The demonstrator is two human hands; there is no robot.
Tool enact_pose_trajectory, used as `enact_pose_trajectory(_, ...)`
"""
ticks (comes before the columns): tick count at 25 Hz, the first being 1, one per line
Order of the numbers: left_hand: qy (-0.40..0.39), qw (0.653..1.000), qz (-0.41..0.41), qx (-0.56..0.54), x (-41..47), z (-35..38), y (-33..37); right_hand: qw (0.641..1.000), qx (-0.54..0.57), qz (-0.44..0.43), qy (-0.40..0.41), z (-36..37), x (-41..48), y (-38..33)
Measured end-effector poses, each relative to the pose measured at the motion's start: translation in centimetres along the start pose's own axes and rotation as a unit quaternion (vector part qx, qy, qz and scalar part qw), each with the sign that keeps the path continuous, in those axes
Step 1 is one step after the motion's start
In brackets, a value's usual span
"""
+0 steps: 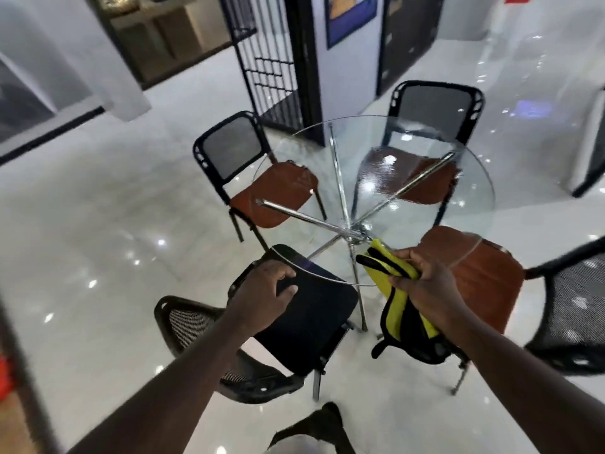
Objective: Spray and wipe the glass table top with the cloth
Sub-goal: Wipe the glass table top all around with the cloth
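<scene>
Your right hand (422, 286) grips a bunched yellow-and-black cloth (397, 309), tail hanging, just over the near rim of the round clear glass table top (471, 204) | your left hand (262, 290) rests loose-fingered on the black padded chair seat (320, 309), holding nothing | no spray bottle in view | flatten the cloth, wipe overlapping strokes toward yourself.

Bright, even indoor light is seen. Small white glare spots are reflected on the glossy floor (108, 244) and the glass table top (386, 165). Edges are blurred and bent.
</scene>
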State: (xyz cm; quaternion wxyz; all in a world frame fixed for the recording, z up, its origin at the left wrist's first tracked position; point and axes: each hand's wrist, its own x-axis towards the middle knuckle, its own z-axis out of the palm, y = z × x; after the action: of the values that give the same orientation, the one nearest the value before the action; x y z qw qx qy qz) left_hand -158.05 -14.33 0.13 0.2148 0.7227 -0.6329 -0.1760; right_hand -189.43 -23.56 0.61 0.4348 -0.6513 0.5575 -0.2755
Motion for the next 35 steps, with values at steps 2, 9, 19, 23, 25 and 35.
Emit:
enact_pose_trajectory(2, -0.007, 0.999, -0.038, -0.011, 0.2, 0.6, -1.5, 0.999, -0.016, -0.002, -0.043, 1.1, 2.8, 0.1)
enact_pose_trajectory(9, -0.010, 0.994, -0.097, -0.042, 6.9, 4.8, -7.4, 0.994, -0.088, 0.017, -0.064, 4.4, 10.2, 1.0)
enact_pose_trajectory(19, 0.004, 0.960, -0.248, -0.130, 14.2, 13.0, -10.0, 0.939, -0.263, -0.173, -0.140, 10.4, 21.0, 6.6)
enact_pose_trajectory(23, 0.070, 0.971, -0.218, -0.071, 17.3, 14.9, -11.5, 0.861, -0.349, -0.297, -0.221, 14.6, 22.3, 10.0)
enact_pose_trajectory(25, 0.085, 0.977, -0.194, -0.039, 19.1, 16.1, -12.4, 0.819, -0.363, -0.360, -0.259, 16.3, 22.8, 12.1)
enact_pose_trajectory(35, -0.025, 0.980, -0.093, 0.173, 23.8, 21.3, -16.4, 0.721, -0.435, -0.442, -0.309, 8.5, 23.4, 20.0)
